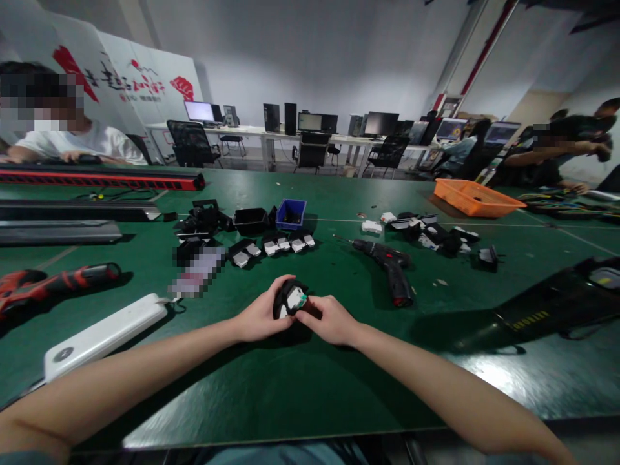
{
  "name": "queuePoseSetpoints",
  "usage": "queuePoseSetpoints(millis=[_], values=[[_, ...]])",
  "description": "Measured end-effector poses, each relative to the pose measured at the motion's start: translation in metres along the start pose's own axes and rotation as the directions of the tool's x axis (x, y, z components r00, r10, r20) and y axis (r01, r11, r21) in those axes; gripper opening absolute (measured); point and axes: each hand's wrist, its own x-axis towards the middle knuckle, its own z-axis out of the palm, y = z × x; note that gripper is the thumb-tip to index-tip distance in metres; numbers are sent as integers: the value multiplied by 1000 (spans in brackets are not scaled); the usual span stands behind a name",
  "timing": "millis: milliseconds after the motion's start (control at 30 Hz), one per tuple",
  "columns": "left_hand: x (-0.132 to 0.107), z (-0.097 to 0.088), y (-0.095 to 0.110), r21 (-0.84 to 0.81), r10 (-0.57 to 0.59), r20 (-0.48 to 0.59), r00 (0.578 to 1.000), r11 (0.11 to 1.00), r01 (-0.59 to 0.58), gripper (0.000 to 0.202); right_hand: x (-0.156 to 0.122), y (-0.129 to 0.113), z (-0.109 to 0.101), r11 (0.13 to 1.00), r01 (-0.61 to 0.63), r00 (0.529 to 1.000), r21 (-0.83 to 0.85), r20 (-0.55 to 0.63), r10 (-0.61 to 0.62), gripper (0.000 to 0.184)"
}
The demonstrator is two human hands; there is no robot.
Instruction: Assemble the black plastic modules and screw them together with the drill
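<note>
Both my hands meet over the green table [300, 387] a little in front of me. My left hand [261, 316] curls around a small black part with a white and green insert [290, 299], thumb over its top. My right hand [329, 320] pinches the same part from the right side, fingers closed on it. A black and red cordless drill [390, 268] lies just right of my hands. Beyond them sits a row of several similar black and white parts [276, 245].
A blue bin [290, 213] and a black tray [250, 221] stand behind the parts row. An orange tray [475, 197] is at the far right, more black parts [436, 236] near it. A white power strip [104, 336] and red tool [58, 281] lie left. Other people sit at both far corners.
</note>
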Motion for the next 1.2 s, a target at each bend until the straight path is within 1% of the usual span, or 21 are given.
queuePoseSetpoints(millis=[100,167,233,267,300,333,367,433,500,567,633,700,733,800,900,967,1000,1133,1200], values=[[0,0,0,-12,11,-7,1000,1000,-11,77,-2,1,-2,992,91,996,-83,29,-89,29],[1,0,0,-25,11,-10,1000,1000,-11,77,-4,5,-4,967,163,987,-195,42,-158,31],[1,-1,0,-46,3,-12,1000,999,-3,76,-5,10,-10,909,238,971,-343,66,-229,34],[1,-2,0,-62,-6,-15,1000,998,5,75,-6,13,-15,869,261,964,-420,77,-253,34],[1,-3,0,-84,-20,-21,1000,996,19,74,-6,17,-21,830,260,964,-494,77,-256,33],[1,-4,-1,-112,-42,-31,999,993,39,73,-5,21,-28,794,230,970,-563,61,-237,31],[1,-5,-1,-147,-70,-45,997,987,63,71,-5,24,-36,761,168,980,-626,25,-195,29],[2,-7,-4,-238,-140,-90,986,964,115,69,-4,32,-53,689,-26,993,-724,-98,-65,22],[2,-9,-7,-359,-223,-129,966,919,164,69,-2,41,-67,591,-226,971,-774,-229,71,20],[2,-10,-11,-491,-297,-132,946,848,198,71,-1,50,-76,491,-363,931,-792,-322,169,21],[2,-10,-13,-604,-349,-97,932,765,224,73,-1,58,-79,424,-432,901,-796,-365,233,21],[2,-10,-14,-672,-377,-68,924,702,236,72,-1,65,-78,397,-460,885,-794,-372,281,20],[2,-11,-13,-690,-383,-65,921,685,236,70,-1,67,-77,396,-464,881,-793,-368,296,20],[3,-11,-12,-699,-383,-72,921,677,228,62,-1,70,-76,404,-461,882,-790,-358,306,20],[4,-11,-9,-680,-378,-78,923,697,228,54,-1,73,-75,411,-448,889,-794,-348,296,22],[5,-11,-9,-664,-375,-71,924,709,237,54,0,75,-75,437,-442,894,-783,-343,289,23],[5,-11,-10,-658,-375,-67,925,713,242,55,0,77,-74,466,-441,896,-767,-343,283,23],[4,-12,-11,-616,-361,-47,931,745,258,58,4,81,-69,651,-436,895,-621,-379,237,19],[4,-13,-10,-592,-340,-38,940,765,253,59,9,81,-66,699,-416,897,-582,-390,210,18]])
